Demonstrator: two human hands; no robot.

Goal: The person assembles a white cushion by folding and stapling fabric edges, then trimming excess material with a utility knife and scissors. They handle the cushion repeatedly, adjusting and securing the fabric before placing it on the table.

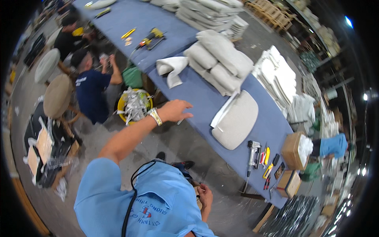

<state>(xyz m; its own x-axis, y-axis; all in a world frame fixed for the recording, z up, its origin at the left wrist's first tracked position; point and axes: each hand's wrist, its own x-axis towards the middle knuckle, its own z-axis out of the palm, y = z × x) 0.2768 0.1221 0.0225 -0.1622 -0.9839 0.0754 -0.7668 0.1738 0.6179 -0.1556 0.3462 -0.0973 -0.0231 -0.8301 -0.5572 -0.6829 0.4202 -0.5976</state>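
My left hand (176, 110), with a band on its wrist, reaches out beside the near edge of the blue-covered table (193, 106). Its fingers are apart and it holds nothing; a small white scrap (180, 121) shows just below them. Down at my waist, the fingers of my right hand (204, 195) are curled next to a tan thing I cannot make out. A pale grey seat cushion (237, 122) lies on the table, a white strip along its left side. Farther back is a folded light fabric piece (173, 69) beside a stack of grey cushions (221, 59).
Under my left arm stands a yellow bin (121, 106) of white scraps. At the table's right end lie a staple gun (253, 154), a yellow-handled screwdriver (271, 166) and a cardboard box (294, 150). Another staple gun (152, 38) lies farther off. A co-worker (92, 87) sits at left.
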